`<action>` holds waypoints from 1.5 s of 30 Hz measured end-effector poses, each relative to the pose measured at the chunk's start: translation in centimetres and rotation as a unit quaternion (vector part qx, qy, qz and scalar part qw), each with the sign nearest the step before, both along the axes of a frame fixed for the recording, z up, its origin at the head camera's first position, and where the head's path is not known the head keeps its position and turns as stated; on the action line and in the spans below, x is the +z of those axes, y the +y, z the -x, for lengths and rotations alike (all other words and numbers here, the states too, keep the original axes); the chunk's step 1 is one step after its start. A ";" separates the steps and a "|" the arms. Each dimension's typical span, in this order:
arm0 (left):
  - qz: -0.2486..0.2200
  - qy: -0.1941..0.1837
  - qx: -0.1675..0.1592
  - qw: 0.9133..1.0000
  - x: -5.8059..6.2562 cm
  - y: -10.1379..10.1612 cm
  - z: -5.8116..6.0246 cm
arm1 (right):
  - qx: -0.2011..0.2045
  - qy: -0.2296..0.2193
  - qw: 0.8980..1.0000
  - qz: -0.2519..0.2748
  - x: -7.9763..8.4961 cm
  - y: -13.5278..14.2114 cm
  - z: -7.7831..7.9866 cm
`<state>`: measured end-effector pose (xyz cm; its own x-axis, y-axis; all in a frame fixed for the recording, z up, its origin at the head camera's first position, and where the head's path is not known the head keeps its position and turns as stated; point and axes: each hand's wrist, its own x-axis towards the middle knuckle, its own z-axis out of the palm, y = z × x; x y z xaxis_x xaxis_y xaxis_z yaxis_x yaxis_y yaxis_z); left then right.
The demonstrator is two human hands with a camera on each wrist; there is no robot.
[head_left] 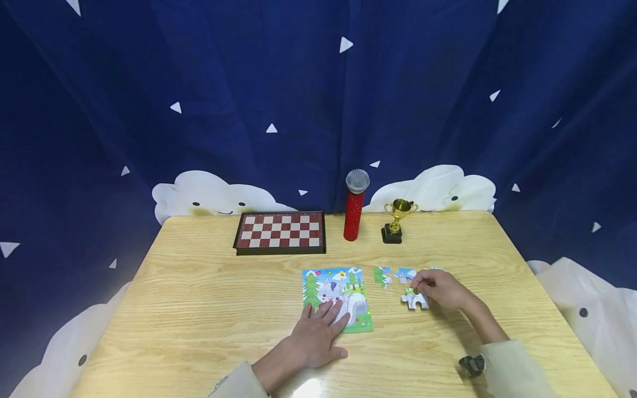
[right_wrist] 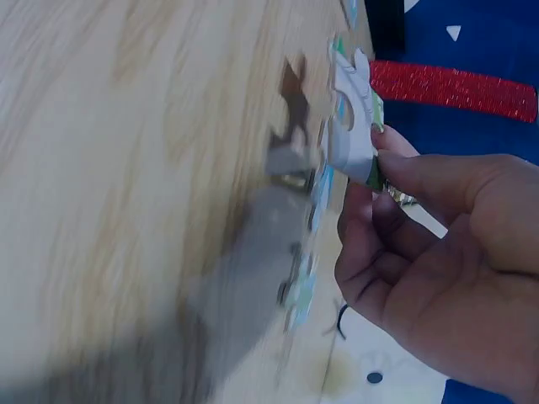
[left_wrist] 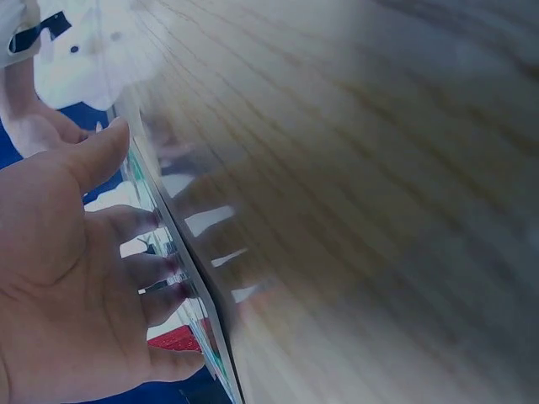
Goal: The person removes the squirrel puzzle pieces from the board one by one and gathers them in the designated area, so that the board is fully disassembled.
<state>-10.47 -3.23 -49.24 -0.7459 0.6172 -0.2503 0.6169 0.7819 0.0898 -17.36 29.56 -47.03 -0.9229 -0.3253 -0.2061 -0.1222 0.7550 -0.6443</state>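
Observation:
My left hand [head_left: 316,338] rests with straight, spread fingers on a flat picture board [head_left: 355,309] showing a cartoon animal, trees and flowers. In the left wrist view the fingertips lie along the board's upper face, its thin edge [left_wrist: 221,332] seen from the side. To the right, my right hand [head_left: 443,289] pinches a white and green jigsaw puzzle piece [head_left: 415,300] between thumb and fingers. The right wrist view shows this puzzle piece [right_wrist: 352,139] raised over the table, with its shadow on the wood. Two loose puzzle pieces [head_left: 382,276] [head_left: 405,275] lie between board and hand.
Another puzzle piece [head_left: 434,269] peeks out behind the right hand. Along the back of the wooden table [head_left: 199,309] stand a red-and-white checkered board [head_left: 280,231], a red microphone [head_left: 354,213] and a gold trophy cup [head_left: 395,221]. A dark blue curtain [head_left: 298,83] hangs behind.

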 end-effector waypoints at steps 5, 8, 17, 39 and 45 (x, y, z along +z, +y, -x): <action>0.000 0.008 -0.002 1.000 -0.1 0.0 0.0 | -0.016 0.001 1.000 -0.022 -0.4 1.4 -0.4; 0.000 0.007 -0.002 1.000 0.0 0.0 0.0 | -0.021 0.003 1.000 -0.022 -0.8 2.2 -0.5; 0.004 0.000 -0.002 1.000 0.1 0.1 0.0 | -0.039 -0.012 0.998 -0.039 -1.0 3.8 -0.8; 0.001 0.006 -0.007 1.000 0.3 0.0 0.1 | -0.104 0.020 0.991 -0.077 -2.3 5.2 -0.9; -0.016 0.011 -0.014 1.000 0.1 -0.2 0.0 | -0.110 0.010 0.991 -0.077 -1.9 4.9 -1.0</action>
